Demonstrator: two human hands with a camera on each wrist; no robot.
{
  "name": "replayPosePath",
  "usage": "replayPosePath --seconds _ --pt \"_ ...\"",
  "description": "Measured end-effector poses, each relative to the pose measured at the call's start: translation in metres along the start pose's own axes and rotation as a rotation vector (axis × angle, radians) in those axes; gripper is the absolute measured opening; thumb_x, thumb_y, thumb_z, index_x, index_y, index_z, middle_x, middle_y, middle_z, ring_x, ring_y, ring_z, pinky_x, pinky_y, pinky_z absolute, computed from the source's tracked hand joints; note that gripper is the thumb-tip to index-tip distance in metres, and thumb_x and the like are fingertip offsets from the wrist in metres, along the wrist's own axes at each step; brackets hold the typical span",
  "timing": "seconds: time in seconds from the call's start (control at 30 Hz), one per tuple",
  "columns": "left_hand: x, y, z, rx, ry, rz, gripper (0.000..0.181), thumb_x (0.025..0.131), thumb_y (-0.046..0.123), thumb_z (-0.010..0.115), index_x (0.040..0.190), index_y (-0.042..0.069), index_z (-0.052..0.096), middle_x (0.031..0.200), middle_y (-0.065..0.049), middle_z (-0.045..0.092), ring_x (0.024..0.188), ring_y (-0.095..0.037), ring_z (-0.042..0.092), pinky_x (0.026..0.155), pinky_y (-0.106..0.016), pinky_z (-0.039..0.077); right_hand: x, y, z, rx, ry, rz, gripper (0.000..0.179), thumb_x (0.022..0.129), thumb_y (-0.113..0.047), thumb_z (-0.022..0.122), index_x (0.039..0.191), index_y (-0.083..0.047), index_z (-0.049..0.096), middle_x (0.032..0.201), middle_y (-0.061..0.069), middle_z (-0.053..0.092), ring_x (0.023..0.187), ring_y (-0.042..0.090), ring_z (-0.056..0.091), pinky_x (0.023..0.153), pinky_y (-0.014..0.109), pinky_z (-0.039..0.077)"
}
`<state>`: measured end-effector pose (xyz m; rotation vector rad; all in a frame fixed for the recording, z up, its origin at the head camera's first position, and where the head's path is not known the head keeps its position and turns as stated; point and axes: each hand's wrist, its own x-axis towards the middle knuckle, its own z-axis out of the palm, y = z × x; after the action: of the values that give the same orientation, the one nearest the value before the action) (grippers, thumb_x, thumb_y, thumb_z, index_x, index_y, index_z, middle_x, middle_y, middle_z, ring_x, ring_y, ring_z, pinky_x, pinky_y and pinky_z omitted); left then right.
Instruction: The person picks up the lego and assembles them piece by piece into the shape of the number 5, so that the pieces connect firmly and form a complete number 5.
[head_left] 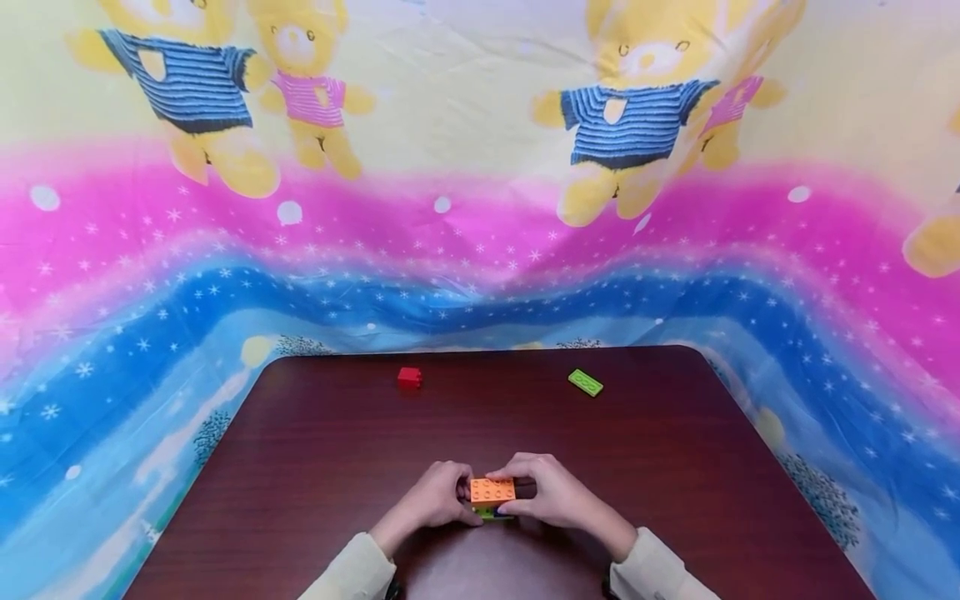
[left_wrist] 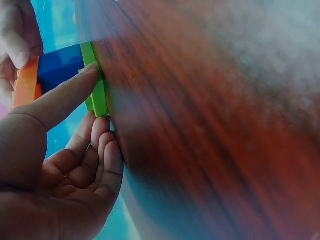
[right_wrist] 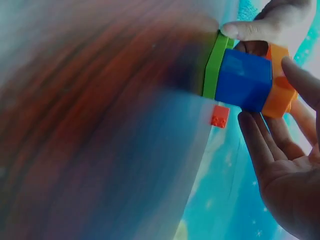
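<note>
Gripping a little brick stack from both ends, that's what both hands are up to. It's smooth, glossy plastic: a studded orange brick (head_left: 492, 492) on top, a chunky blue brick (right_wrist: 243, 80) in the middle, and a thin green plate (left_wrist: 101, 100) at the bottom. Stack's around the middle of the near part of the table (head_left: 450, 425), which is dark reddish wood grain with a soft shine. Can't tell if the plate actually touches the wood.

Orange brick's long axis runs left to right, studs facing up, with the blue one tucked towards its right end.

Left hand (head_left: 438, 496) pinches the green plate, thumb stretched across it, fingers bent at its edge. Right hand (head_left: 555, 493) has thumb and fingers around the orange and blue bricks, only partly closed. Both forearms angle inward, pale sleeves (head_left: 360, 567) at the wrists. Far side: a red brick (head_left: 409, 377) and a flat lime plate (head_left: 585, 382) with studs up.
</note>
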<state>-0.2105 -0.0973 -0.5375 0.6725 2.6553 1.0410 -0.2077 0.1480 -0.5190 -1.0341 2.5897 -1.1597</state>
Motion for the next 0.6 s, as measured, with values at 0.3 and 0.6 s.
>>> replayPosePath --seconds 0.3,0.6 --pt "0.0003 -0.0006 -0.0011 -0.008 -0.008 -0.002 0.042 0.065 0.020 0.099 0.075 0.017 0.058 0.070 0.009 0.060 0.063 0.000 0.049 0.061 -0.019 0.044 -0.0064 0.0068 -0.0051 0.041 0.018 0.030 0.033 0.089 -0.030 0.083 0.121 -0.026 0.076 0.099 -0.014 0.069 0.091 0.010 0.069 0.081 0.026 0.060" --pt "-0.0014 -0.0017 -0.0021 0.006 -0.015 0.037 0.042 0.067 0.022 0.099 0.080 0.018 0.060 0.072 0.010 0.058 0.064 0.000 0.048 0.061 -0.018 0.042 -0.0072 0.0079 -0.0027 0.050 0.013 0.066 0.033 0.090 -0.031 0.083 0.122 -0.027 0.076 0.098 -0.014 0.069 0.092 0.013 0.069 0.082 0.027 0.060"
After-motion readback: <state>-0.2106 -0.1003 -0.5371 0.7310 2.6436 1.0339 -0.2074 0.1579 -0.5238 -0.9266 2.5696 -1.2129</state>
